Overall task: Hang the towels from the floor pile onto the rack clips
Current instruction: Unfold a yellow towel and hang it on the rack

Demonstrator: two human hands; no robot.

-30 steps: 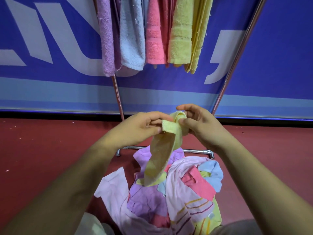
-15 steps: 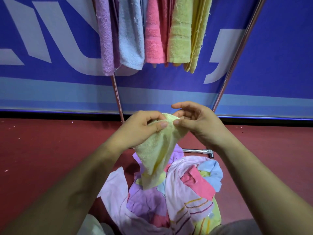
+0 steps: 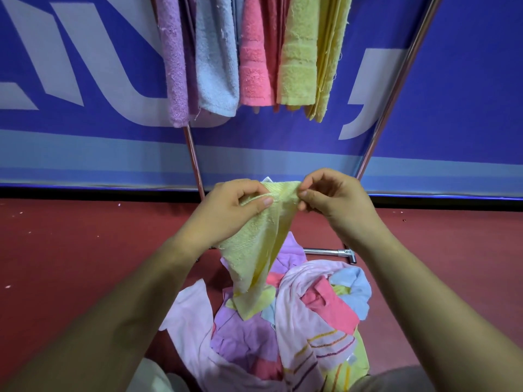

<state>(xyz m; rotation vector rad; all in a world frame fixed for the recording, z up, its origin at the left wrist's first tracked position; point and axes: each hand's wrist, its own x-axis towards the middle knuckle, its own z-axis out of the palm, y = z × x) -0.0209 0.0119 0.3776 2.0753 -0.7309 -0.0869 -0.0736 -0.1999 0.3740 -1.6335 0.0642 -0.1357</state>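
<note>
- Head view, looking down past both your forearms toward the red floor point(image 3: 70, 250) and the blue banner wall point(image 3: 467, 80).
- Your left hand point(image 3: 229, 210) is closed on the top edge of a pale yellow towel point(image 3: 254, 244), with the thumb pressed over the front of the cloth and the fingers curled behind it.
- Your right hand point(image 3: 336, 199) pinches the same top edge at its right end, with fingertips and thumb together on the fabric and the other fingers curled.
- The short stretch of towel edge between your two hands is nearly level. A small white tag point(image 3: 267, 179) sticks up from it.
- The rest of the yellow towel hangs in a narrowing fold, and its lower tip reaches the floor pile point(image 3: 283, 321) directly below.
- The pile is a loose heap on the red floor, just in front of you. It holds a pale pink striped cloth point(image 3: 305, 335), a coral piece point(image 3: 331, 306), a light blue one point(image 3: 353, 290), a lilac one point(image 3: 243, 335), and a whitish cloth point(image 3: 189, 315) spread at the left.
- The rack stands beyond the pile. Its two chrome uprights point(image 3: 192, 154) lean outward, and its base bar point(image 3: 328, 251) lies on the floor near your right wrist.
- Already hanging at the top of the frame, left to right: a purple towel point(image 3: 174, 66), a blue towel point(image 3: 216, 60), a pink towel point(image 3: 254, 58) and a yellow towel point(image 3: 300, 58), with more yellow layers behind that last one. The clips are out of frame above.
</note>
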